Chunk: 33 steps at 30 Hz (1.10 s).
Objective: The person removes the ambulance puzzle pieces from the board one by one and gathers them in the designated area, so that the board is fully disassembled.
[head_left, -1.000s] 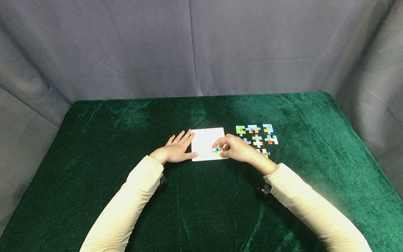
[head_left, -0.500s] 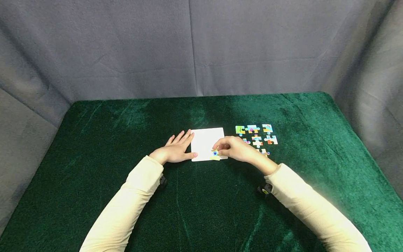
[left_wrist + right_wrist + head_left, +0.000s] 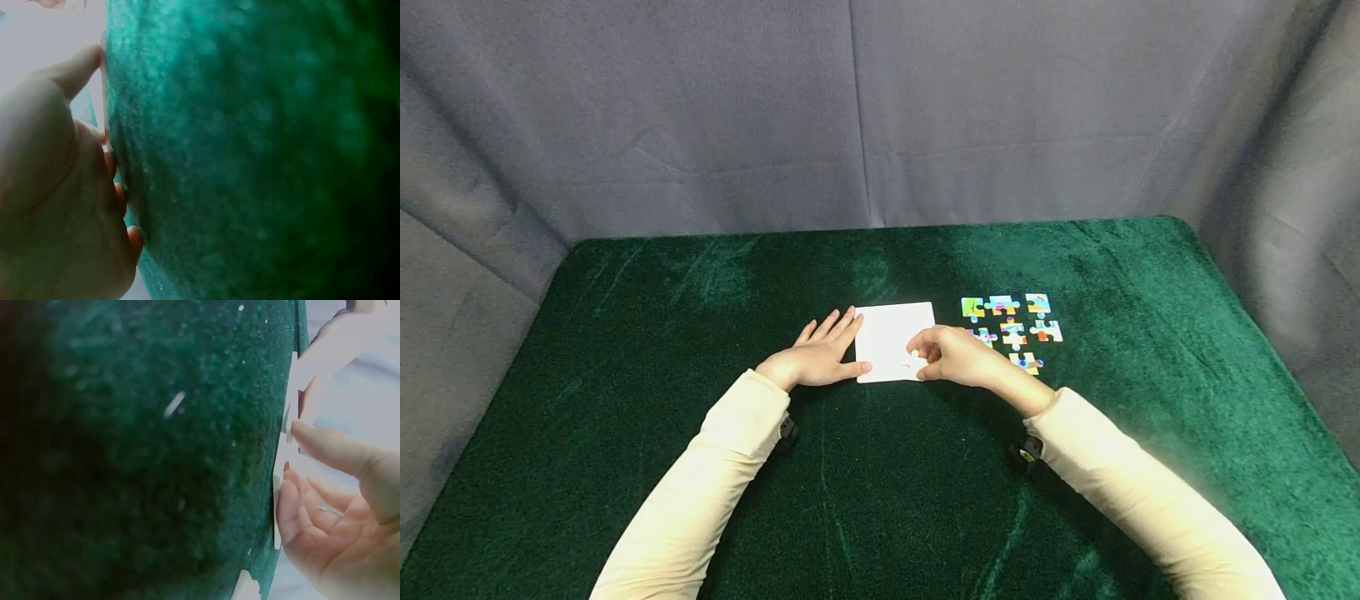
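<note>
A white rectangular board (image 3: 883,337) lies on the green cloth in the head view. My left hand (image 3: 816,362) is spread flat at its left edge, with the thumb and a fingertip touching the board. Over the board's lower right part, my right hand (image 3: 958,354) pinches a puzzle piece (image 3: 289,432) between thumb and fingers. The piece is tilted, with pale surface showing and its printed face hidden. To the right of the board lie several colourful puzzle pieces (image 3: 1013,336), laid out loosely in rows.
Green velvet cloth (image 3: 880,483) covers the table, whose far edge meets a grey curtain (image 3: 715,117). Cream sleeves cover both forearms, and a dark device (image 3: 1028,451) sits at the right wrist.
The puzzle piece in my right hand has tilted, so its printed face no longer shows. The right hand has shifted only slightly; my left hand has stayed in place.
</note>
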Each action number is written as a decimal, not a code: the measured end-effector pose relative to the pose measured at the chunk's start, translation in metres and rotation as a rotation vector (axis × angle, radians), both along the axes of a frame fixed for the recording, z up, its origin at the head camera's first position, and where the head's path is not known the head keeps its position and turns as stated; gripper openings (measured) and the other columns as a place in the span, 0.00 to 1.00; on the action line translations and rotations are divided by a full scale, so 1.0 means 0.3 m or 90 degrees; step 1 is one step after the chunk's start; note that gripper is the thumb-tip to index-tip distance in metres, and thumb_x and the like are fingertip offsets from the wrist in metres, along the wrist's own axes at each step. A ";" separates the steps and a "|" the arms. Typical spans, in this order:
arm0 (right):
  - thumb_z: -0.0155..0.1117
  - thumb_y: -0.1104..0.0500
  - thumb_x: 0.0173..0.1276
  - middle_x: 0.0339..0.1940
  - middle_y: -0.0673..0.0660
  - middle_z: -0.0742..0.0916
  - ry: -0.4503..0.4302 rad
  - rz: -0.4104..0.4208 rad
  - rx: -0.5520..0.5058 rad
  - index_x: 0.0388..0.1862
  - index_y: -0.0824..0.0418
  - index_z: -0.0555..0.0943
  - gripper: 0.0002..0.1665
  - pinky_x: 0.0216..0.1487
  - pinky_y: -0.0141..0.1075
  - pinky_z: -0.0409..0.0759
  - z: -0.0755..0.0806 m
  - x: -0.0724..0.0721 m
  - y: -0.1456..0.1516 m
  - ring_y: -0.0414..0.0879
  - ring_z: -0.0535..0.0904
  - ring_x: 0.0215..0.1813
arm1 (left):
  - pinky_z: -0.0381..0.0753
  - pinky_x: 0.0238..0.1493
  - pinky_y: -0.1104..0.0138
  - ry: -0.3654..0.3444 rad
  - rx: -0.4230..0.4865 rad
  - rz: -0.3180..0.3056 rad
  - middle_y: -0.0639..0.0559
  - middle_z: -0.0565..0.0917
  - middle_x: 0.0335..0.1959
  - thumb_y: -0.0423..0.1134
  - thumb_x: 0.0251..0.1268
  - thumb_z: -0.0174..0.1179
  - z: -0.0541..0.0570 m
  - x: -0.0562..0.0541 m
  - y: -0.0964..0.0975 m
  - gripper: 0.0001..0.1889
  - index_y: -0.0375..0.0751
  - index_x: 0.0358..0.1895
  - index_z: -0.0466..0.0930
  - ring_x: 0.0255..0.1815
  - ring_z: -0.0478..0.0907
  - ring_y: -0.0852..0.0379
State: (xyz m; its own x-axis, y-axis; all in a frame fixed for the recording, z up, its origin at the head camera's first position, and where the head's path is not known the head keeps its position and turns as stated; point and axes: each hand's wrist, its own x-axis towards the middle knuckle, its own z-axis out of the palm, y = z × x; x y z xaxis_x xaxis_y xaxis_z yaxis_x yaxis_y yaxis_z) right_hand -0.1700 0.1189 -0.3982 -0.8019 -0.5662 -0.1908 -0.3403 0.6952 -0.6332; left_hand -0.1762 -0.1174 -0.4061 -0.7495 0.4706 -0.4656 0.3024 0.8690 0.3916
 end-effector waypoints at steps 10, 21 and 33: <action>0.66 0.68 0.58 0.33 0.59 0.84 0.015 0.016 -0.045 0.48 0.65 0.80 0.17 0.35 0.32 0.75 -0.003 0.000 0.013 0.42 0.76 0.31 | 0.28 0.76 0.45 -0.002 -0.002 -0.002 0.46 0.31 0.79 0.58 0.71 0.43 0.007 -0.001 0.002 0.43 0.41 0.77 0.32 0.80 0.27 0.44; 0.62 0.67 0.63 0.37 0.64 0.86 -0.094 -0.067 -0.125 0.46 0.71 0.81 0.13 0.37 0.31 0.77 0.024 -0.008 0.086 0.42 0.78 0.34 | 0.27 0.76 0.46 -0.001 0.007 0.004 0.46 0.31 0.79 0.57 0.71 0.43 -0.003 0.002 -0.001 0.43 0.42 0.77 0.32 0.80 0.27 0.45; 0.60 0.61 0.68 0.39 0.61 0.87 -0.134 -0.150 -0.158 0.44 0.72 0.80 0.14 0.46 0.36 0.84 0.076 -0.006 0.237 0.36 0.82 0.38 | 0.27 0.76 0.45 -0.003 0.015 0.000 0.46 0.31 0.79 0.59 0.71 0.43 -0.003 -0.003 -0.003 0.43 0.41 0.77 0.32 0.80 0.27 0.45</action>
